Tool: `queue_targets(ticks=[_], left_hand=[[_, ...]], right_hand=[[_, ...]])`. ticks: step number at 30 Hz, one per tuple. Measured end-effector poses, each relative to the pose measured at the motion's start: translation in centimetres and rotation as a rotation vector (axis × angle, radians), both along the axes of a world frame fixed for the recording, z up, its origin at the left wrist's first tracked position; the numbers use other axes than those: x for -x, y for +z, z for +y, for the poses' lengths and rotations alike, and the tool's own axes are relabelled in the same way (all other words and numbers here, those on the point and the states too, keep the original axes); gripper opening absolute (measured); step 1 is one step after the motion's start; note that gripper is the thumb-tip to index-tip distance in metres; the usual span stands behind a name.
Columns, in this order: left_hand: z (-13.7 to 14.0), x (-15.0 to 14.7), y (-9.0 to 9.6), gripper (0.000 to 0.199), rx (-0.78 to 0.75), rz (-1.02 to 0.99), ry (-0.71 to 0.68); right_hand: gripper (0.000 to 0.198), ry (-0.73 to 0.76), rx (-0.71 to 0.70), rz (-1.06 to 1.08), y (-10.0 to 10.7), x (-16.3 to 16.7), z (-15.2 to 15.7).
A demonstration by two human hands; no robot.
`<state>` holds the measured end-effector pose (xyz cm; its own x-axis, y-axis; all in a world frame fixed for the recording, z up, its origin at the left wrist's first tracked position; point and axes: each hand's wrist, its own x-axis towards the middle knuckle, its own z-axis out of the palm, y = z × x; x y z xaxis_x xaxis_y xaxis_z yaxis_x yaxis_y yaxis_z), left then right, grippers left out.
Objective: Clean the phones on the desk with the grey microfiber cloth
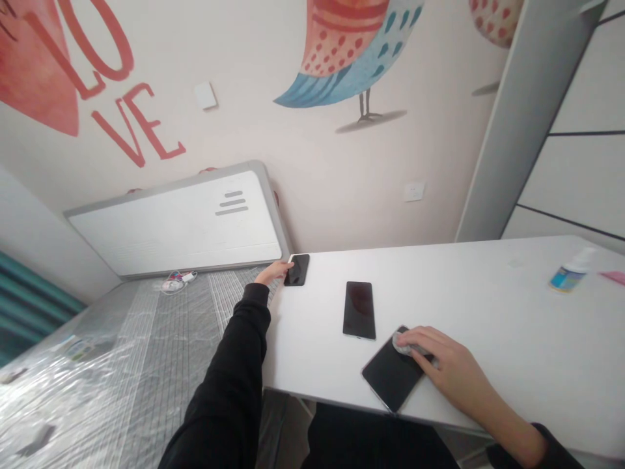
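Note:
Three dark-screened phones lie on a white table (488,306). My left hand (274,271) reaches far out to the table's back left corner and rests its fingers on the edge of the far phone (297,270). The middle phone (360,309) lies flat and untouched. My right hand (446,368) presses a small grey cloth (403,343) onto the screen of the near phone (390,376), which lies tilted by the front edge.
A small spray bottle (569,273) with a blue label lies at the table's far right, beside a pink item (614,277). To the left is a plastic-wrapped mattress (122,352) with a cable (178,281) and a white headboard (180,225). A grey cabinet (532,117) stands at the right.

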<state>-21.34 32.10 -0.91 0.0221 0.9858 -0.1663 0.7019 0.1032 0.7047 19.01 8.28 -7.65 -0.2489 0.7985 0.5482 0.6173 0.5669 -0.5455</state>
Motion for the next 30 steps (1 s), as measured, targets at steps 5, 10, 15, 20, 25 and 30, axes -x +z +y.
queue_targets(ticks=[5,10,15,20,25,30], left_hand=[[-0.2,1.1,-0.4,0.036,0.081,0.022,-0.086],[1.7,0.5,-0.8,0.038,0.062,0.035,-0.037],[2.4,1.0,-1.2,0.039,0.054,0.059,0.03],[1.6,2.1,-1.5,0.038,0.082,0.075,-0.001],[0.3,2.7,-1.2,0.037,0.133,0.073,-0.153],[-0.1,2.4,-1.1,0.037,0.125,0.057,-0.202]], right_hand=[[0.025,0.006,0.004,0.002,-0.4,-0.2,0.2],[0.028,-0.002,0.009,0.016,-0.5,-0.2,0.2],[0.028,-0.006,-0.003,0.017,-0.4,-0.2,0.2],[0.027,0.002,-0.002,0.016,-0.4,-0.3,0.2],[0.024,0.014,0.0,0.001,-0.6,-0.4,0.2],[0.025,0.018,-0.022,-0.018,-0.5,-0.4,0.2]])
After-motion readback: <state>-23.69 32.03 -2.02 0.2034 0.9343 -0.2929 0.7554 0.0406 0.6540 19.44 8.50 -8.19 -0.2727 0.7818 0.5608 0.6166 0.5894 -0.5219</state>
